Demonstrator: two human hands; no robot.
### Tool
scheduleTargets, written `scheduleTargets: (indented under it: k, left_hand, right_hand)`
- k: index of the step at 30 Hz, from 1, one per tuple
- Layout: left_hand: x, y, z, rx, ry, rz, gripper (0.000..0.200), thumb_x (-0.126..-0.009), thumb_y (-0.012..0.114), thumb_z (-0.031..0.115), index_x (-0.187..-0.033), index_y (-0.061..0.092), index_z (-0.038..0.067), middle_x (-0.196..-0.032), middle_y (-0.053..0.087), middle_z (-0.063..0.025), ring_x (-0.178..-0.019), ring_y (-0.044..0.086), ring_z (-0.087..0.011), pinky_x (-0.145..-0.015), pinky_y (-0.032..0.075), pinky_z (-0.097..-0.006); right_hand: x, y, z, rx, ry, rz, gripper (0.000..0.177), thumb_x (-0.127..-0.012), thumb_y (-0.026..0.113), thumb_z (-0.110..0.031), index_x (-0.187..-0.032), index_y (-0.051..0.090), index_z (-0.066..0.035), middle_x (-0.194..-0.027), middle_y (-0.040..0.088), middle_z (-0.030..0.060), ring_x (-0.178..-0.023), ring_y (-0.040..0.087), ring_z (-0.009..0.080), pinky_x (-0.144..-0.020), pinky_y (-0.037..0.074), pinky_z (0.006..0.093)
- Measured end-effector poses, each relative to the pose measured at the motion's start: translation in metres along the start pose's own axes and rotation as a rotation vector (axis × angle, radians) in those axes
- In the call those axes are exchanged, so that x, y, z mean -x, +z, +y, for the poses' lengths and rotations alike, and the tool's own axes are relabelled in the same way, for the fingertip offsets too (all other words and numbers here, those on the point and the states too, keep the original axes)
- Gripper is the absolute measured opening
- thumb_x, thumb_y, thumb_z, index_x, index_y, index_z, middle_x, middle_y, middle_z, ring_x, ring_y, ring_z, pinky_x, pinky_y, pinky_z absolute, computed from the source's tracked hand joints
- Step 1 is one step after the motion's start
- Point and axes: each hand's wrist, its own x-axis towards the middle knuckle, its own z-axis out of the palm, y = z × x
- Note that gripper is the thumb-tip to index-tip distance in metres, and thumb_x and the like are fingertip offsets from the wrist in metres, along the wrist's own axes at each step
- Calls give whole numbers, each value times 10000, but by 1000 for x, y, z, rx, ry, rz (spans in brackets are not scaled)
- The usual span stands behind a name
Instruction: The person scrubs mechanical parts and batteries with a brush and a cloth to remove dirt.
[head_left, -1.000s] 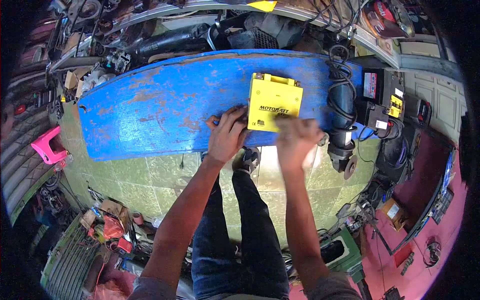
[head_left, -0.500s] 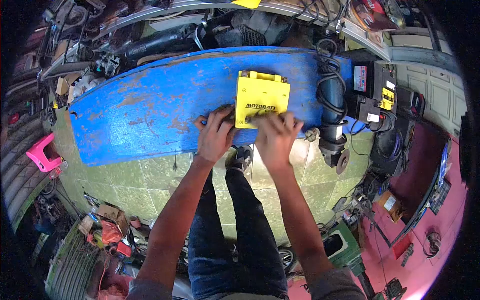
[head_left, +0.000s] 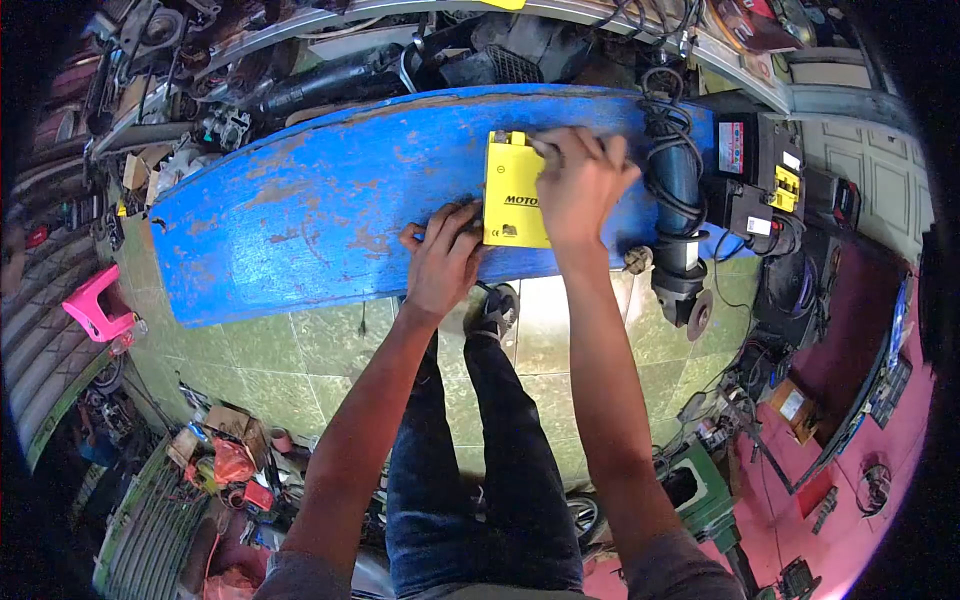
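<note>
A yellow Motobatt battery (head_left: 512, 185) lies on a blue, paint-worn bench top (head_left: 330, 210), its lettered face up. My left hand (head_left: 445, 250) is at its lower left edge, fingers curled against the side. Over the battery's upper right part is my right hand (head_left: 585, 185), covering the end of the lettering. Its fingers are pinched together near the top edge, around something small and greyish that I cannot make out. The terminal at the battery's upper left shows; the right one is hidden behind my right hand.
An angle grinder (head_left: 680, 290) with a coiled cable lies across the bench's right end. Beyond it stands a black battery (head_left: 740, 150). A pink stool (head_left: 100, 305) is at the left on the tiled floor. Metal parts crowd the rack behind the bench.
My right hand has moved from the battery's lower edge up to its upper right corner, uncovering the lower left marking. My left hand stays at the left edge.
</note>
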Motion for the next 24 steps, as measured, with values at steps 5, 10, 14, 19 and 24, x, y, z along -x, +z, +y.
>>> scheduleTargets:
  k: [5, 10, 14, 19, 24]
  left_hand:
    - [-2, -2, 3, -10, 8, 16, 275, -833, 741, 223, -1079, 643, 150, -1388, 581, -7, -1300, 519, -215, -963, 257, -515]
    - [-2, -3, 3, -18, -2, -8, 285, -838, 738, 229, -1097, 646, 154, -1384, 584, 2, -1303, 517, -207, -959, 262, -511]
    - [-4, -5, 5, -13, 8, -17, 336, -831, 740, 186, -1131, 600, 128, -1385, 590, -35, -1311, 517, -243, -992, 256, -514]
    - [-3, -5, 4, -20, -6, -20, 291, -836, 736, 228, -1105, 652, 155, -1372, 596, -3, -1286, 532, -199, -949, 274, -510]
    - [-3, -1, 1, -26, -2, 0, 267, -853, 726, 223, -1102, 659, 151, -1372, 597, -3, -1278, 536, -201, -950, 272, -512]
  right_hand:
    - [20, -3, -1, -63, -323, -26, 238, -692, 713, -33, -839, 724, -220, -887, 699, -40, -941, 560, 235, -821, 342, 480]
    - [-6, 3, 4, -20, -145, 64, 260, -673, 714, -20, -849, 726, -211, -897, 701, -35, -961, 566, 224, -817, 342, 460]
    - [11, 0, -5, -106, -381, -6, 285, -696, 707, 12, -866, 709, -218, -890, 696, -27, -917, 557, 251, -808, 350, 438]
    - [29, -16, 9, 53, -145, 4, 232, -691, 707, -17, -819, 707, -210, -871, 679, -36, -903, 562, 236, -813, 342, 442]
    - [56, -24, 33, 5, -180, -38, 220, -660, 692, -29, -830, 688, -169, -890, 667, 1, -968, 549, 265, -822, 331, 471]
